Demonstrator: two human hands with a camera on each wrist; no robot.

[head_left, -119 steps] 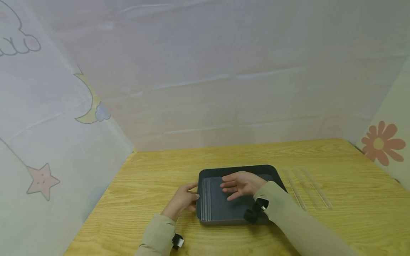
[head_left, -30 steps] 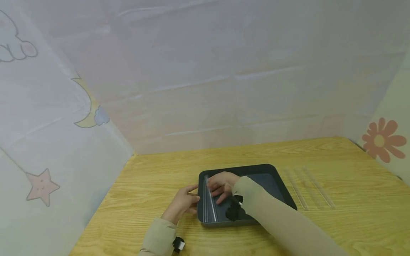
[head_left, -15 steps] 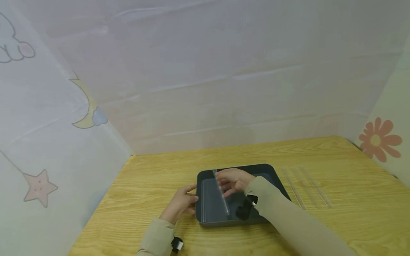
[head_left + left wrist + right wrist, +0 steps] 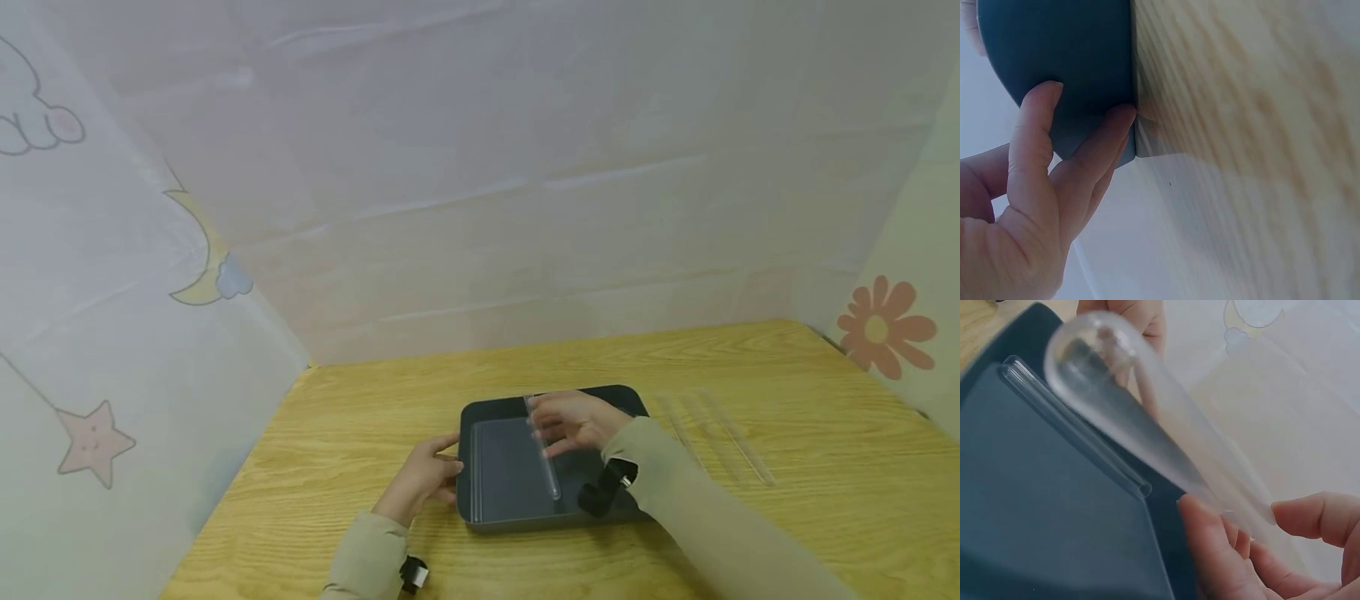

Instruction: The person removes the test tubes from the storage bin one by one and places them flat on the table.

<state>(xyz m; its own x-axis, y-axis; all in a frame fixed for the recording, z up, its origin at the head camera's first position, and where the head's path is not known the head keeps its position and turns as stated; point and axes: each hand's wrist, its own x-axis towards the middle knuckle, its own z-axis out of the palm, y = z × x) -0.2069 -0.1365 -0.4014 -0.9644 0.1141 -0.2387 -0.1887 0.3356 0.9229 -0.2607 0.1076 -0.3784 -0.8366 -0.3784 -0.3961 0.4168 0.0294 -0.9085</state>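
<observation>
My right hand [image 4: 576,421] pinches a clear round-bottomed test tube [image 4: 1113,381] between thumb and fingertips. It holds the tube tilted over the dark blue-grey tray [image 4: 504,458], rounded end toward the near side in the head view. Another clear test tube [image 4: 1075,428] lies in the tray along its left wall. My left hand [image 4: 423,475] is at the tray's left side, with extended fingers touching the outer wall; in the left wrist view one fingertip [image 4: 1124,115] meets the wall's lower edge.
Several clear tubes [image 4: 738,442] lie side by side on the wood-grain table [image 4: 375,400], right of the tray; the right sleeve [image 4: 697,500] partly covers them. A pale printed cloth [image 4: 450,208] hangs behind the table and along both sides.
Four seconds ago my right hand hovered without a tube over the tray. It then took a tube from the left side and has carried it right. My left hand stays at the tray.
</observation>
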